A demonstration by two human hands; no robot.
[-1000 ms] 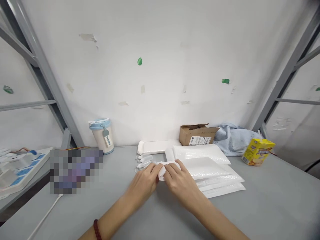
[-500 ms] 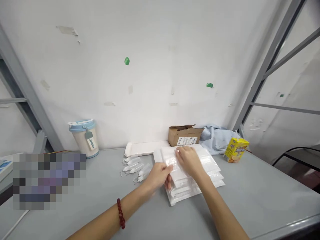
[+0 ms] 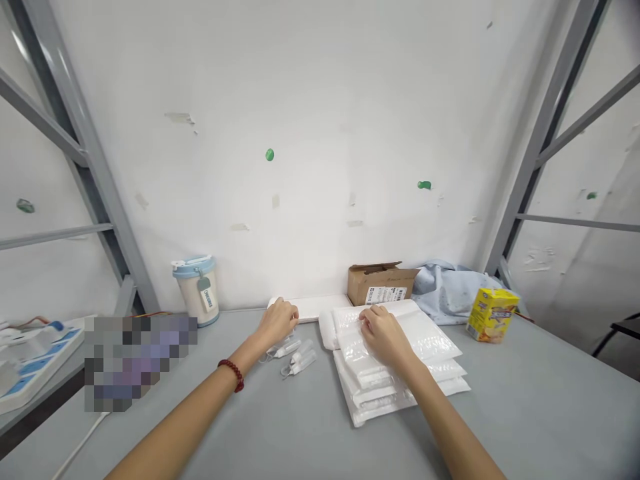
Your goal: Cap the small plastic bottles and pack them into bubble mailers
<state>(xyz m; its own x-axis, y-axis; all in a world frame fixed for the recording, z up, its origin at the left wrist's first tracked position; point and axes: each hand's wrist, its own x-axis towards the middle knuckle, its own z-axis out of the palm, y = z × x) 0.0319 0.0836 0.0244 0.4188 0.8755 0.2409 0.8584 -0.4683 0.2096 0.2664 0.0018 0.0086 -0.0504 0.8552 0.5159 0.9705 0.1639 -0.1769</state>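
Several white padded bubble mailers (image 3: pixel 433 337) lie in a loose stack on the grey table. My right hand (image 3: pixel 385 333) rests on the top mailer, its fingers curled and pinched at the plastic surface. Left of the stack are several small clear plastic bottles (image 3: pixel 303 359) with thin loops at their ends. My left hand (image 3: pixel 278 323), with a dark red bead bracelet on its wrist, is over the far bottles. Its fingers are bent downward and partly hidden, so what lies between them does not show.
Behind the mailers stand a brown cardboard box (image 3: pixel 383 283) and a flat white tray-like piece (image 3: pixel 323 307). A light blue cloth (image 3: pixel 445 293) and a yellow box (image 3: pixel 493 315) are at the right. A cup with a blue lid (image 3: pixel 197 293) and a power strip (image 3: pixel 40 367) are leftward.
My left hand has left the mailers' edge and moved left to the small bottles. My right hand stays on the top mailer. The camera view has shifted slightly.
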